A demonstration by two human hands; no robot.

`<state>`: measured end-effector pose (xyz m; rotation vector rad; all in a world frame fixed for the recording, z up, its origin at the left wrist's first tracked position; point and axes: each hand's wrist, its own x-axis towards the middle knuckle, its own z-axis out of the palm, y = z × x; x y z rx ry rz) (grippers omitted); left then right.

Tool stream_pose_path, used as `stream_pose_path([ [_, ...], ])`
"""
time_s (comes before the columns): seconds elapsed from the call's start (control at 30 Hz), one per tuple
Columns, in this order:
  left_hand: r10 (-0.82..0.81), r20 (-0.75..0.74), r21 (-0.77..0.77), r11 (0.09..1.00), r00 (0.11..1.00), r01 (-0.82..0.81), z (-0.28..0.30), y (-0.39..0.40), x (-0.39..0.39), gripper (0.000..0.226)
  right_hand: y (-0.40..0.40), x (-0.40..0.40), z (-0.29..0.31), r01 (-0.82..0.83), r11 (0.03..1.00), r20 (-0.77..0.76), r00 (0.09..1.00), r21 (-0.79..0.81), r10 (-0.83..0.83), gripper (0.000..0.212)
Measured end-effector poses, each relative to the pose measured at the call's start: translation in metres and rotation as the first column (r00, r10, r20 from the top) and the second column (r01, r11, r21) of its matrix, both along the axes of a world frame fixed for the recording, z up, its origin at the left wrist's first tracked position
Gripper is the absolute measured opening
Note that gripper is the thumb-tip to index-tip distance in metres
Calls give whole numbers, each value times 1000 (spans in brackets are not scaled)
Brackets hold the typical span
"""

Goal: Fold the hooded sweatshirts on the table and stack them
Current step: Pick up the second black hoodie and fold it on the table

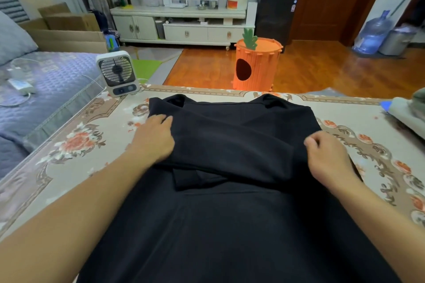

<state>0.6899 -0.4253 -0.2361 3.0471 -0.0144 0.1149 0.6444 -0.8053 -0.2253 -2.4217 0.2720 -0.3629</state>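
Black sweatshirt [230, 140] under seemingly gripping hands

Black hooded sweatshirt [230, 145] flat on floral table [92, 140], sleeves folded across its body, lower part toward viewer

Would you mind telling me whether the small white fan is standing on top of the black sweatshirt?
No, the fan stands at the table's far left corner, apart from the black sweatshirt.
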Motion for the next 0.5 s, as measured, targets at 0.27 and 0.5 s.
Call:
stream_pose_path([
  [0.27,187,-250,-91,972,950,-215,-42,14,83,64,-11,93,-16,60,967,-26,997,-247,-69,33],
  [0.5,234,-84,-89,966,969,-241,-68,17,82,65,-9,220,-14,141,967,75,989,-213,-128,43],
])
